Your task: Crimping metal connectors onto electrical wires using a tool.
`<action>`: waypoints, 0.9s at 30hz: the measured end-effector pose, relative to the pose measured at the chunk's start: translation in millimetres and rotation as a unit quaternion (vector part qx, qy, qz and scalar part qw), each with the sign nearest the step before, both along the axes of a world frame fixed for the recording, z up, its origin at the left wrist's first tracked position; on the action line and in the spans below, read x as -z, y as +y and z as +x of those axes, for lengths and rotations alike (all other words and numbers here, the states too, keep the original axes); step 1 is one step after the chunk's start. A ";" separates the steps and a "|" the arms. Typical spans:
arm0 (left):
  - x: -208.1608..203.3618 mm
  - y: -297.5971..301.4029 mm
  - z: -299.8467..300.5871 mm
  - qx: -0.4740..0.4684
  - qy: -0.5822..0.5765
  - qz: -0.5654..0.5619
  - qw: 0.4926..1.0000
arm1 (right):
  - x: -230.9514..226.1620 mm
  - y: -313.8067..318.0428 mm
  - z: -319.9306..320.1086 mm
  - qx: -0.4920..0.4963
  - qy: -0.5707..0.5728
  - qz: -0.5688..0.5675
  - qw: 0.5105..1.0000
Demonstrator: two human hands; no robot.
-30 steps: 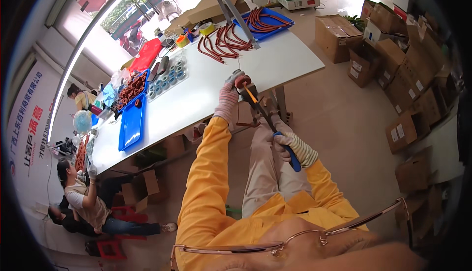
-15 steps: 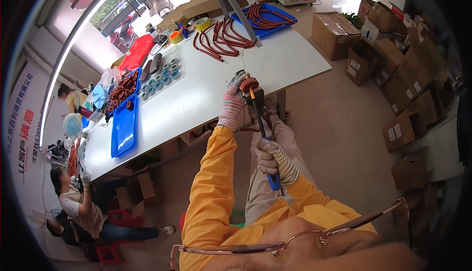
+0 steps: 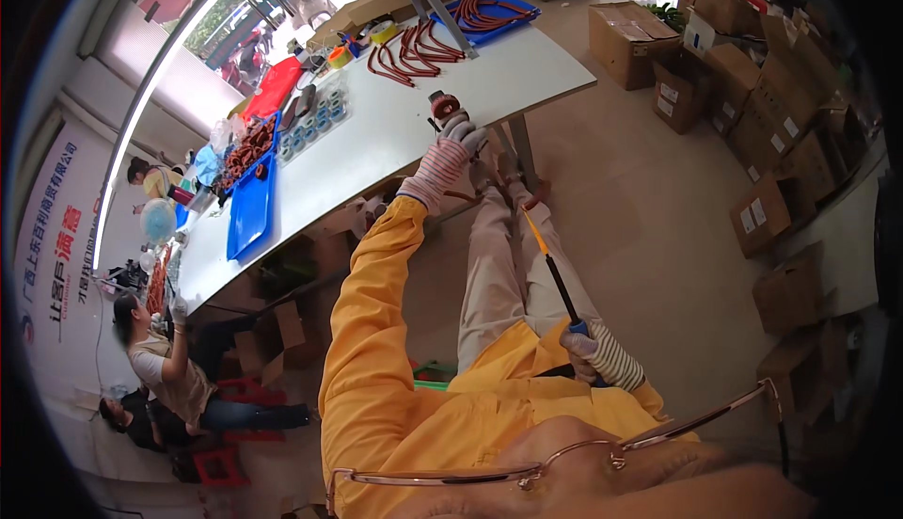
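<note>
My left hand (image 3: pixel 459 135), in a striped knit glove, is raised at the table's near edge. Its fingers curl around a round dark part with a red-brown ring (image 3: pixel 445 105). Lower and to the right, my gloved right hand (image 3: pixel 591 353) is closed around the blue handle of a long tool (image 3: pixel 561 286). The tool has a black shaft and an orange-yellow end, angled up and away from me. A thin red-brown piece (image 3: pixel 532 206) shows by its far end; whether the two touch I cannot tell.
The white table (image 3: pixel 376 128) bears a blue tray (image 3: pixel 252 213), a heap of red-brown rings (image 3: pixel 252 154), round blue-grey parts (image 3: pixel 315 124) and red-brown tubes (image 3: pixel 414 56). A metal post (image 3: pixel 428 1) rises at its far side. Cardboard boxes (image 3: pixel 634 44) line the right; people (image 3: pixel 155 350) sit at left.
My right hand has drawn the tool back toward me and to the right, away from the round part. My left hand has shifted slightly, still holding that part. The view has shifted too.
</note>
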State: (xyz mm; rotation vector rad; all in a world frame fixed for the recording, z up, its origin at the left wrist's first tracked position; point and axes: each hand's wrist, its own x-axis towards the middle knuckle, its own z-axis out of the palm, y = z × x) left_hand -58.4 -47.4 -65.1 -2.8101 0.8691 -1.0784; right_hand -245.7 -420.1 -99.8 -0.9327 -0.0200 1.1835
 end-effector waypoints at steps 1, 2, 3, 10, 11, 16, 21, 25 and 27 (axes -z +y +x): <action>-13.1 -2.8 3.0 -0.005 0.099 0.048 0.994 | 10.1 3.5 5.8 0.008 -0.060 -0.053 0.997; -26.2 -5.5 8.2 -0.012 0.197 0.095 0.976 | 16.0 7.4 12.7 0.017 -0.120 -0.108 0.987; -35.8 -2.1 9.7 0.022 0.192 0.117 0.974 | 12.5 13.8 17.3 0.012 -0.121 -0.104 0.987; -82.7 22.0 67.6 0.051 0.299 -0.484 0.821 | 13.6 79.6 92.4 0.022 -0.221 -0.110 0.969; -78.2 34.7 75.6 0.171 0.214 -0.533 0.801 | 10.3 90.1 103.3 0.009 -0.221 -0.097 0.971; -54.0 52.3 109.6 0.125 0.199 -0.571 0.786 | 9.0 136.9 145.1 0.026 -0.217 -0.063 0.974; -1.8 65.0 119.4 0.018 0.303 -0.680 0.668 | -9.0 171.6 172.4 0.001 -0.096 0.027 0.995; 21.5 76.2 121.8 -0.007 0.349 -0.717 0.603 | -35.3 190.3 163.6 0.007 0.037 0.202 0.979; 31.7 70.6 117.6 0.003 0.297 -0.723 0.623 | -14.3 184.7 148.3 -0.025 0.115 0.382 0.917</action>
